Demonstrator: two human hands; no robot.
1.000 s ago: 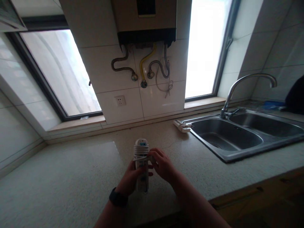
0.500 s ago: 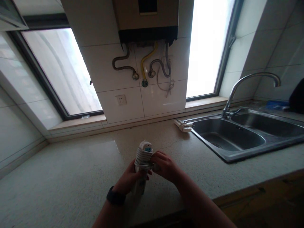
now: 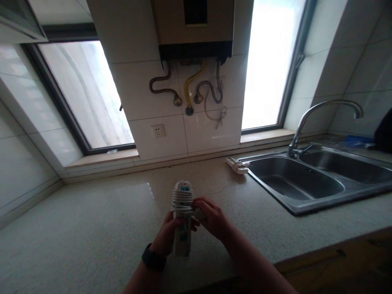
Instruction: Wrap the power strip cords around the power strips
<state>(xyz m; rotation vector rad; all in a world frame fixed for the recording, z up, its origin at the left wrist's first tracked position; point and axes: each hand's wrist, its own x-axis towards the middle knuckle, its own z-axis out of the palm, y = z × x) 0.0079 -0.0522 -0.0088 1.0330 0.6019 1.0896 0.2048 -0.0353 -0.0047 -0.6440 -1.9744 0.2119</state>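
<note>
A white power strip [image 3: 183, 237] with blue-green sockets is held over the counter, its top end pointing away from me. White cord [image 3: 183, 200] is wound in several turns around its upper half. My left hand [image 3: 170, 232], with a dark band at the wrist, is closed around the strip's middle, thumb across its face. On the strip's right side, my right hand [image 3: 211, 215] is closed on a white plug [image 3: 199, 214] at the cord's end, partly hidden by the fingers. A second white power strip [image 3: 237, 165] with its cord wrapped lies by the sink.
A speckled countertop [image 3: 92, 228] runs along the tiled wall. At right is a double steel sink [image 3: 294, 208] with a curved faucet [image 3: 301, 122]. A wall socket [image 3: 158, 130] sits below the water heater [image 3: 196, 34] and its hoses.
The power strip has tilted in my hands, so its socket face now shows more fully. Both hands keep their hold; the whole view has shifted slightly.
</note>
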